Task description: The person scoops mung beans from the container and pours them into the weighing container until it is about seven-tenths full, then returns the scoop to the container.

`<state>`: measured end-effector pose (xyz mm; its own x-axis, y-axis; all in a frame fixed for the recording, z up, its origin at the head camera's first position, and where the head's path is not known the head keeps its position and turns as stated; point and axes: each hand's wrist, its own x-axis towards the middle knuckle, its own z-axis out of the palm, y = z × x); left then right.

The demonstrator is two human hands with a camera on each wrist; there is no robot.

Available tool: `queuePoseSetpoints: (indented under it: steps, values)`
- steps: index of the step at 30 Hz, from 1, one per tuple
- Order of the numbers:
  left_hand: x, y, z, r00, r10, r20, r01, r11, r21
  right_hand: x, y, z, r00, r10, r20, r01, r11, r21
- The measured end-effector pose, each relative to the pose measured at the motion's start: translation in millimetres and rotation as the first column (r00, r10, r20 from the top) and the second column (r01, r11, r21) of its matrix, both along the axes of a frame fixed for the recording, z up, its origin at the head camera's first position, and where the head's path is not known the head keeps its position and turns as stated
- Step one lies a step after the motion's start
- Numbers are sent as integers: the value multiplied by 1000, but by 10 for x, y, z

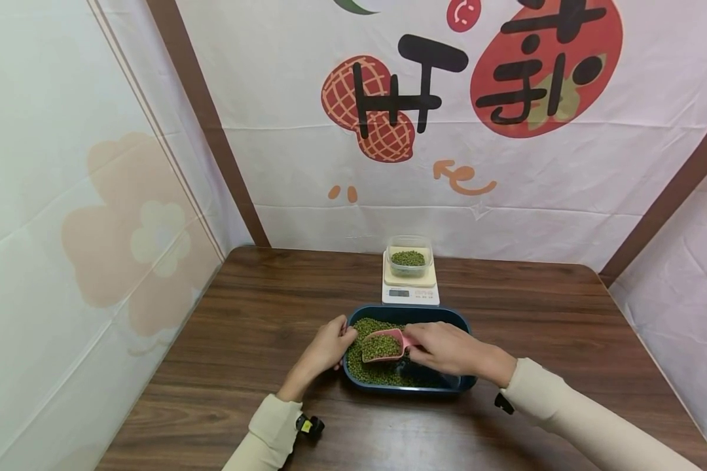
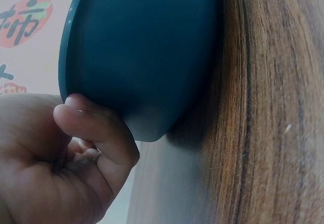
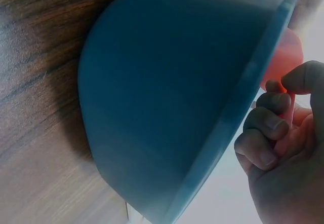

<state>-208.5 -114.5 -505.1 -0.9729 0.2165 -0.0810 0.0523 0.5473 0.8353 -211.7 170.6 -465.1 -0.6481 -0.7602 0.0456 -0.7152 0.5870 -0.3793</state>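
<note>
A dark blue oblong basin [image 1: 400, 389] stands on the table with green mung beans [image 1: 362, 373] in it, heaped toward its left side. My left hand [image 1: 326, 343] grips the basin's left end; the left wrist view shows curled fingers [image 2: 101, 133] at its rim. My right hand [image 1: 453, 350] holds a pink scoop [image 1: 397, 336] by the handle, fingers wrapped round it in the right wrist view. Mung beans fill the scoop, which is over the basin with its mouth toward the left. Part of the basin's right end is hidden beneath the right hand and forearm.
Behind the basin is a white kitchen scale [image 1: 411, 298] with a small display. On it sits a clear plastic container [image 1: 427, 256] partly filled with mung beans. The brown wooden table [image 1: 259, 314] reaches back to a printed cloth wall [image 1: 294, 163].
</note>
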Motion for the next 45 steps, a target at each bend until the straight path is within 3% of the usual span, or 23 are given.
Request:
queuePoseSetpoints:
  steps: [24,45]
  values:
    - [5,9,-7,1000,4,2,-4,1000,-4,-11,153,66,998,-61,-5,60,992,-109]
    - [1,14,6,1000,9,8,-9,1000,0,-105,239,148,987,-154,-51,148,982,-116]
